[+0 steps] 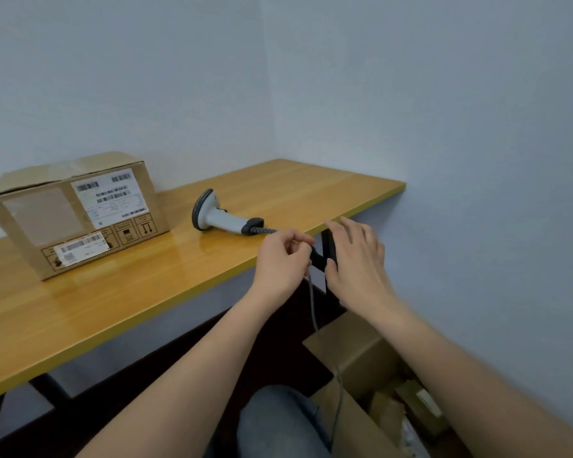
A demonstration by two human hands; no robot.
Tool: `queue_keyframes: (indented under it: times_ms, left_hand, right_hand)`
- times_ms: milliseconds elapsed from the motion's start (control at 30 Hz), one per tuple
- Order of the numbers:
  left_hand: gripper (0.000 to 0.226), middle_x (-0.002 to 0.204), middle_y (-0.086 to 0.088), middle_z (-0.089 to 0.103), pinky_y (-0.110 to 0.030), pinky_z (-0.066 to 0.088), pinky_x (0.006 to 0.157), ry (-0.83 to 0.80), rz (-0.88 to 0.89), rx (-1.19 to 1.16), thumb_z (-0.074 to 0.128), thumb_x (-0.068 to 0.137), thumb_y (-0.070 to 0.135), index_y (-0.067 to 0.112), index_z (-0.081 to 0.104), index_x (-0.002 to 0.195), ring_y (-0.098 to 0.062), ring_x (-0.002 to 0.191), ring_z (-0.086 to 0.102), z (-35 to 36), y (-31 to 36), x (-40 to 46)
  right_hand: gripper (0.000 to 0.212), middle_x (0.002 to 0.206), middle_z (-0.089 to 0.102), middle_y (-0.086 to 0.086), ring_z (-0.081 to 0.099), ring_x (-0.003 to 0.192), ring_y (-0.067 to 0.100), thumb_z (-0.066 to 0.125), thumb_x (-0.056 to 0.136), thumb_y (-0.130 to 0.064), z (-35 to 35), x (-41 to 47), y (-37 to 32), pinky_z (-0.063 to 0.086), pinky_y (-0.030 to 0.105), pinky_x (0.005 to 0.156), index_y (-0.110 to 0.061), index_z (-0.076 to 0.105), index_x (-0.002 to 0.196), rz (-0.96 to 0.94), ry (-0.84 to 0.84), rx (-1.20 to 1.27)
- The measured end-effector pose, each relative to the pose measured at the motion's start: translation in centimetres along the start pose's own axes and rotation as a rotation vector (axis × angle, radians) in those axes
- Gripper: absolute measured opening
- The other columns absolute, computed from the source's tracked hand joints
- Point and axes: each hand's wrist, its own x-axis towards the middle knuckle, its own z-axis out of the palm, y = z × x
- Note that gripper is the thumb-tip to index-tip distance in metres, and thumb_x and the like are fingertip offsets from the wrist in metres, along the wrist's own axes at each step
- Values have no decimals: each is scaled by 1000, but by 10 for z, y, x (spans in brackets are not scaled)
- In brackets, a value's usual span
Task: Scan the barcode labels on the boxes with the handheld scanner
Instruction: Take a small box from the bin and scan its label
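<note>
While the scanner lies on its side near the table's front edge, towards the right end, my left hand pinches its cable just off that edge, fingers curled round a black piece at the cord. My right hand is beside it with fingers spread loosely, thumb touching the same black piece. One box stands towards the table's back left, its barcode labels facing me. An open box sits below the table's right end.
</note>
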Motion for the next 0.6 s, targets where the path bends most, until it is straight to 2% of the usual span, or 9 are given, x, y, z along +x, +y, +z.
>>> queue_keyframes:
  times_ms: [100,300,433,500,600]
  left_hand:
    - [21,62,-4,59,-28,53,57,-50,32,4,48,92,5,13,67,90,-14,55,59,27,5,-2]
    - [19,68,-13,63,-23,51,58,-188,85,28,49,93,7,14,66,92,-18,58,61,83,4,-13]
    - [19,74,-15,63,-34,54,69,-291,54,15,50,93,7,17,66,89,-28,71,63,126,-12,-21]
    - [19,72,-7,60,-31,54,65,-327,21,19,51,93,7,18,66,90,-22,69,61,146,-26,-26]
    - [17,74,4,58,-18,45,62,-396,-51,39,53,92,8,19,65,92,-10,69,57,173,-53,-32]
  right_hand:
    - [64,151,30,7,23,138,26,55,88,-16,-4,-10,28,24,43,110,-20,29,146,58,-26,-17]
    - [63,149,32,8,25,137,26,55,89,-16,0,-31,85,24,42,110,-21,29,146,177,-80,-43]
    - [59,149,32,8,25,138,26,53,91,-16,14,-50,123,23,42,111,-20,31,146,243,-131,-65]
    - [58,149,34,8,25,137,26,52,91,-15,25,-60,139,24,42,111,-20,32,145,269,-164,-61]
    - [59,148,35,8,26,137,26,51,89,-12,45,-76,160,24,43,111,-19,32,144,313,-232,-51]
